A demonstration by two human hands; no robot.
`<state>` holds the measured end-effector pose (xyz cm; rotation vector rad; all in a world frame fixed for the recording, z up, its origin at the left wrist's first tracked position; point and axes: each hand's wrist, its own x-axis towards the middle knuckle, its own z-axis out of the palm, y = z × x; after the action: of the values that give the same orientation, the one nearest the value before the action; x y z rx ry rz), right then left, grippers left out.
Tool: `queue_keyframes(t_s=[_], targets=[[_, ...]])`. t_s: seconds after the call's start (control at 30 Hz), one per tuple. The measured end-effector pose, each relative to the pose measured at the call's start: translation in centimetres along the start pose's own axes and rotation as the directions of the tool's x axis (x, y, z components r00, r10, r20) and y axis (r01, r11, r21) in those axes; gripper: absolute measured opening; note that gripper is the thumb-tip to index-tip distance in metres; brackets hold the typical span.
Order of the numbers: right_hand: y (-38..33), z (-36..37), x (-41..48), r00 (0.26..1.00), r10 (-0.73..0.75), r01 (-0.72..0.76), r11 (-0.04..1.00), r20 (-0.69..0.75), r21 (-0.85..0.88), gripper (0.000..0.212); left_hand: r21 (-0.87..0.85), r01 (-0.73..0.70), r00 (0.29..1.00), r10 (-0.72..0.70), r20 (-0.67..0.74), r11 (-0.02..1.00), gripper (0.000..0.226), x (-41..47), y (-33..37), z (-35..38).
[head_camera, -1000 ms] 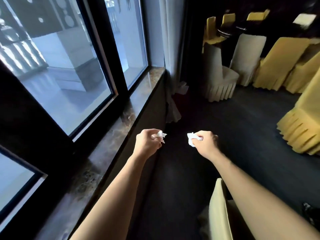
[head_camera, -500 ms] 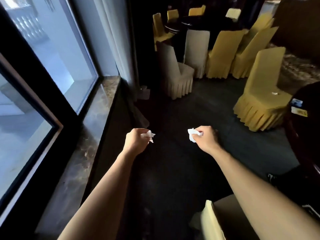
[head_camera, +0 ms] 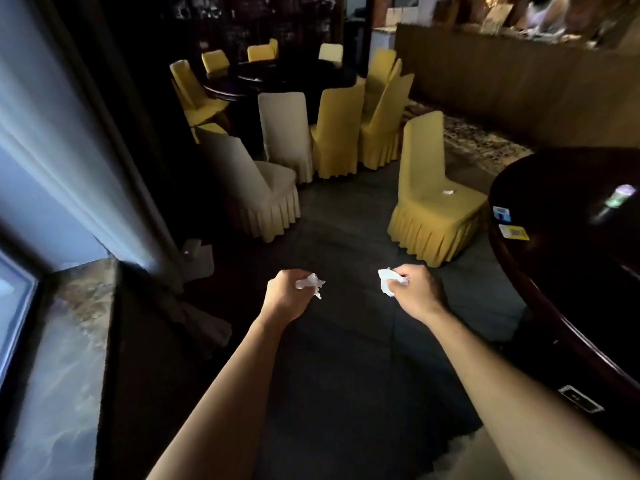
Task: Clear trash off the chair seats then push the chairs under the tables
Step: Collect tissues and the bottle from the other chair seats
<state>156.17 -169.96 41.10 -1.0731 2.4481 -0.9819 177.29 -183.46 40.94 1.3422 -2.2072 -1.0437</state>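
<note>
My left hand is closed around a crumpled white tissue, held over the dark floor. My right hand grips another crumpled white tissue at the same height. Ahead to the right, a yellow-covered chair stands pulled out from the dark round table, with a small white scrap on its seat. A cream-covered chair stands apart at centre left, its seat bare.
A far dark round table is ringed by several yellow and cream chairs. A marble window sill and curtain run along the left. A wooden counter crosses the back right. Stickers lie on the near table's edge.
My view has swung right, away from the window toward the room. The yellow chair with the scrap and the near table have come into view. Both hands keep holding their tissues.
</note>
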Motion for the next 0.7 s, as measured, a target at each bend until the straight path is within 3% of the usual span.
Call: queue_keyframes(t_s=[0.3, 0.37, 0.7], targets=[[4.5, -1.7, 10.7, 0.987, 0.131, -0.141, 0.984, -0.092, -0.109, 0.016, 0.075, -0.111, 0.981, 0.098, 0.168, 0.991, 0.017, 15.4, 3.8, 4.6], [5.9, -2.2, 13.9, 0.982, 0.153, -0.166, 0.979, -0.114, -0.120, 0.024, 0.075, -0.129, 0.977, 0.113, 0.183, 0.989, 0.018, 18.8, 5.0, 6.0], [9.9, -6.7, 33.3, 0.955, 0.217, -0.237, 0.968, -0.202, -0.083, 0.019, 0.093, -0.132, 0.971, 0.110, 0.212, 0.987, 0.020, 37.9, 13.2, 12.9]])
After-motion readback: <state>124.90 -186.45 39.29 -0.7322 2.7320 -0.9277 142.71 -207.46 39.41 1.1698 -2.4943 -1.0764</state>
